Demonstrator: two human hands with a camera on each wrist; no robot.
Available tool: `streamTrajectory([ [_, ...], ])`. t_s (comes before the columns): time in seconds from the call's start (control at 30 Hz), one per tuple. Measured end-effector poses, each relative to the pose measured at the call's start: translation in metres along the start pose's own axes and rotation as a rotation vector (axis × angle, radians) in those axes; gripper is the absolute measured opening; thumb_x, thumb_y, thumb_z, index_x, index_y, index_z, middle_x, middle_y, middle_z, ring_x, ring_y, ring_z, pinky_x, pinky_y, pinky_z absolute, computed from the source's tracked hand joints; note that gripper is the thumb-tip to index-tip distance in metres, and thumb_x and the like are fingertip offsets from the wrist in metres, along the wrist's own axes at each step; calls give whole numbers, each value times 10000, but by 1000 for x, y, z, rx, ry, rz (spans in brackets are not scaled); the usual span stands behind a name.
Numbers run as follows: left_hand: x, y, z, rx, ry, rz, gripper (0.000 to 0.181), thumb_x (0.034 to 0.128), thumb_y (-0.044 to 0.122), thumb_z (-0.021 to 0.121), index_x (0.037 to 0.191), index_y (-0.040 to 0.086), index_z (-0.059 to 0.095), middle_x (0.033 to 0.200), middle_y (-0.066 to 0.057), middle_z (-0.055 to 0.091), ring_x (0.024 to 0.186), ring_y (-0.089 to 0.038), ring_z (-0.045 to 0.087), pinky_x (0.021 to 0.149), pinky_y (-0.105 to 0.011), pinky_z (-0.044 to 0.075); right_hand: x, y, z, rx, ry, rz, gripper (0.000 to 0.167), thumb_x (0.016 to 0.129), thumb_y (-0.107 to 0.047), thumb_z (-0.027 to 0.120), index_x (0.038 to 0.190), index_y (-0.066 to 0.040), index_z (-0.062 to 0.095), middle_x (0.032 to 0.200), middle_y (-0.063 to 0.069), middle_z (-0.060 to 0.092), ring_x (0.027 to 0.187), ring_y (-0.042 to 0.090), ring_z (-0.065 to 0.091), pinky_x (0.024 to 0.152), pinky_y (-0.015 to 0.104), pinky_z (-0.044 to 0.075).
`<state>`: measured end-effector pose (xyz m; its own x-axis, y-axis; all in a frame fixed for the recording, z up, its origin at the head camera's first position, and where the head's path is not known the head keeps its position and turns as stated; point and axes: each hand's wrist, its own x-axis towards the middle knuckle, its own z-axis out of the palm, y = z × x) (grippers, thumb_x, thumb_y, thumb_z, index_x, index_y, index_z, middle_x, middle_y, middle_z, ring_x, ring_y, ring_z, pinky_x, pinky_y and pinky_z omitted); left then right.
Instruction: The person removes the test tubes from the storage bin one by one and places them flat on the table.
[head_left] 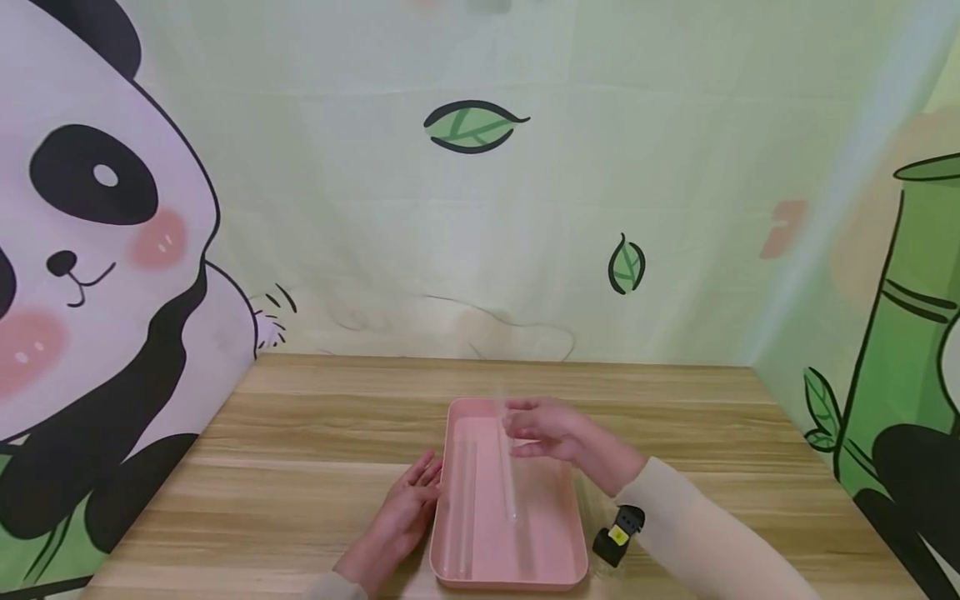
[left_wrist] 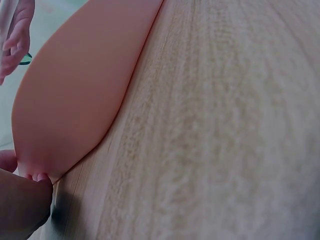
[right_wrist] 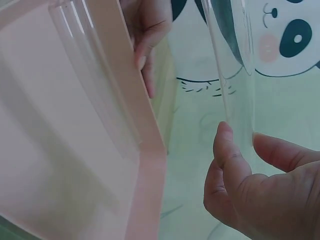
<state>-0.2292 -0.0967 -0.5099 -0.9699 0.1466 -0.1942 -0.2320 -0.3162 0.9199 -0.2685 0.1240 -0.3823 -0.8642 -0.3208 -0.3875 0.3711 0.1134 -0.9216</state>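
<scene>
My right hand [head_left: 547,431] holds a clear test tube [head_left: 507,475] near its upper end, tilted above the pink tray [head_left: 551,533]. In the right wrist view the thumb and fingers of that hand [right_wrist: 270,195] pinch the see-through tube [right_wrist: 240,100] from both sides. Along the tray's left side lie more clear tubes [head_left: 466,508], side by side; their exact number is hard to tell. My left hand [head_left: 405,512] touches the tray's left wall from outside, its fingers fairly straight and its thumb at the rim. The left wrist view shows the fingertips against the pink wall [left_wrist: 80,85].
The tray stands on a wood-grain table [head_left: 315,475]. A black device with a yellow label [head_left: 618,536] is beside the right sleeve. Behind the table hangs a pale green backdrop [head_left: 360,208] with panda, leaf and bamboo drawings.
</scene>
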Motion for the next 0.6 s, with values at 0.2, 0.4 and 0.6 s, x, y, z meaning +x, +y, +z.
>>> streamTrajectory([
  [0.2,1,-1,-1,-4,-2,2,709,965,-120,390,1600,-91,76,1657,-363,133,1564,-488,165,1302,-453,239,-10,-4,-10,24,-10,-25,586,995,23,502,1548,83,316,1137,50,578,912,94,570,775,241,624],
  [0.4,1,-3,-2,-6,-12,-1,717,968,-120,389,1604,-84,59,1659,-363,115,1564,-493,152,1308,-478,203,-19,-6,-18,30,-35,-47,590,999,15,500,1553,77,308,1251,77,563,932,87,583,799,239,617],
  [0.6,1,-2,-1,-2,-5,-1,713,970,-122,389,1603,-85,63,1658,-364,125,1563,-486,165,1307,-474,219,-28,-6,-28,36,-29,-64,596,997,9,511,1557,61,316,1295,79,571,925,59,617,808,229,618],
])
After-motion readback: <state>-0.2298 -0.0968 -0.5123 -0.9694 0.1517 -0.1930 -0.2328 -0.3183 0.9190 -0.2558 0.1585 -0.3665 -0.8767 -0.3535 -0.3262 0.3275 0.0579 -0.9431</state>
